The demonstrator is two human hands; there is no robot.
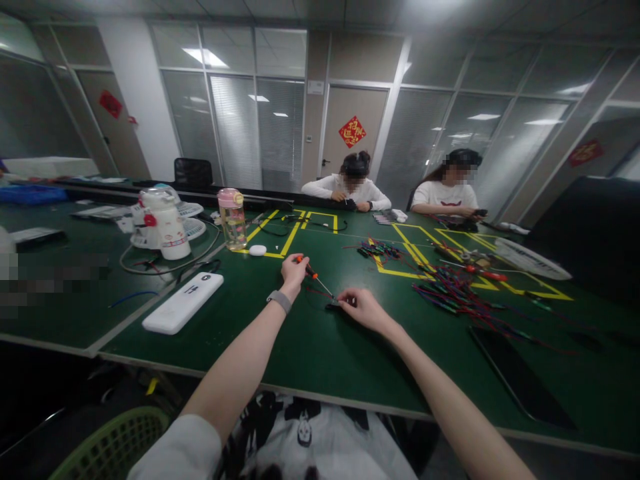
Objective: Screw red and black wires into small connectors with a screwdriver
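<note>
My left hand is closed around the orange and black handle of a screwdriver. The thin metal shaft slants down to the right, and its tip is at a small black part on the green table. My right hand has its thumb and fingers pinched on the near end of that same part, just right of the tip. Thin dark wires run beside it. The part's exact kind is too small to make out. A grey band is on my left wrist.
A white power bank lies left, with a pink-lidded bottle and a white bottle behind. Wire bundles and a dark tablet are on the right. Two people work across the green table.
</note>
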